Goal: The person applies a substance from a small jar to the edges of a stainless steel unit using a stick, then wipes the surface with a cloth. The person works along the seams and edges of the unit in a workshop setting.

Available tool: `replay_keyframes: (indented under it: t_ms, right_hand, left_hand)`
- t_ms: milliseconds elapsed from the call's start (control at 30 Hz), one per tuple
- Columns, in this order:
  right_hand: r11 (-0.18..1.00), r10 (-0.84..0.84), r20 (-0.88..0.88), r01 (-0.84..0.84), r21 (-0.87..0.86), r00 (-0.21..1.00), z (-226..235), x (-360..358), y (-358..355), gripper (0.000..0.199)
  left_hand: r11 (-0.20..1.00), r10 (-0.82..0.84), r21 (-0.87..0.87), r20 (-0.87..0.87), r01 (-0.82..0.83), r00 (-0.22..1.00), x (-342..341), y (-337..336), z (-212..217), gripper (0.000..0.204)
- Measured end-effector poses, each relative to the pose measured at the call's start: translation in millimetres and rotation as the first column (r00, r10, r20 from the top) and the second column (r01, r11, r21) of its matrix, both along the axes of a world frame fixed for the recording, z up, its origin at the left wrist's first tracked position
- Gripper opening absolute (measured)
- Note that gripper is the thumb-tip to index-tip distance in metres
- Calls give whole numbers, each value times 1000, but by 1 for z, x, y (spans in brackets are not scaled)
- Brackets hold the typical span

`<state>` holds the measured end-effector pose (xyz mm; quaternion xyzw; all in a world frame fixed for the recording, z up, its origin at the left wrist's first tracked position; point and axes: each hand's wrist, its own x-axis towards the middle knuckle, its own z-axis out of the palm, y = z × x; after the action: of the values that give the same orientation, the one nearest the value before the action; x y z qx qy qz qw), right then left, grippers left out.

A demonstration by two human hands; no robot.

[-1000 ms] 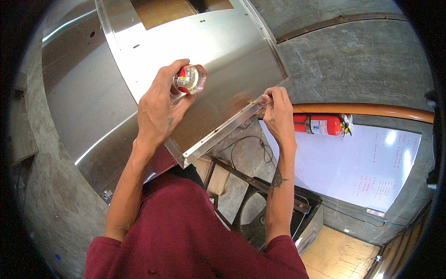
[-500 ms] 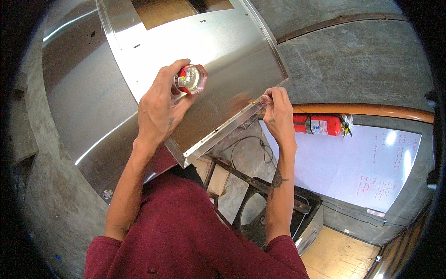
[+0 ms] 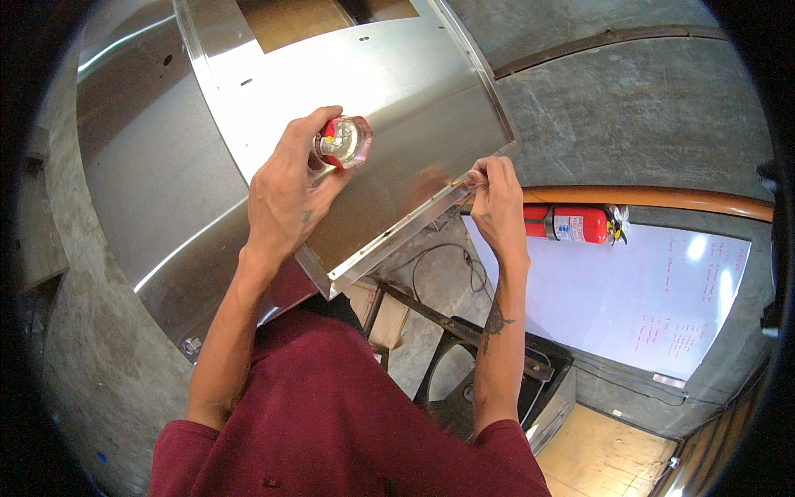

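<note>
My left hand (image 3: 286, 195) is wrapped round a small clear jar with a red label (image 3: 348, 141), its round end facing up, above a shiny sheet-metal panel (image 3: 389, 195). To the right, the fingers of my right hand (image 3: 497, 195) are pinched together at the panel's folded edge (image 3: 397, 234). A tiny yellowish bit shows beside the fingertips, but whatever they grip is mostly hidden. Several small holes run along this narrow flange.
A red fire extinguisher (image 3: 580, 224) lies beside an orange pipe (image 3: 654, 196) right of my right hand. Beyond it is a whiteboard (image 3: 613, 290). Below the panel are a dark metal frame (image 3: 451, 335) and a loose black cable (image 3: 414, 277). Another curved metal sheet (image 3: 157, 166) stands at left.
My left hand and the jar have shifted very slightly to the right. My right hand stays at the same spot on the panel's edge.
</note>
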<state>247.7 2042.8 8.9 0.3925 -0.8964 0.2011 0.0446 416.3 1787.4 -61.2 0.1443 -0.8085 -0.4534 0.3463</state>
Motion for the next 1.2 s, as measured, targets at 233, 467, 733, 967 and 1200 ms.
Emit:
replay_keyframes:
  t_ms: [233, 467, 733, 967, 1200]
  right_hand:
    - [1000, -1, -58, 2, 18, 998, -3, 1, 2, 4]
    - [999, -31, 39, 31, 21, 999, -2, 0, 3, 9]
    - [999, -35, 46, 34, 6, 998, -5, -1, 4, 9]
    - [999, -31, 57, 31, -7, 998, -2, 1, 2, 9]
    - [999, -32, 9, 32, -19, 999, -1, 1, 3, 8]
  left_hand:
    - [1000, 1, 5, 9, -1, 1000, 0, 0, 2, 67]
    - [999, 5, -32, -10, -5, 1000, -1, 0, -2, 66]
    - [1000, -4, -15, -4, 4, 1000, -1, -1, -1, 66]
    - [1000, 1, -15, -2, -2, 1000, -1, 0, -1, 67]
    - [1000, 9, -24, -15, -10, 1000, -1, 0, -1, 67]
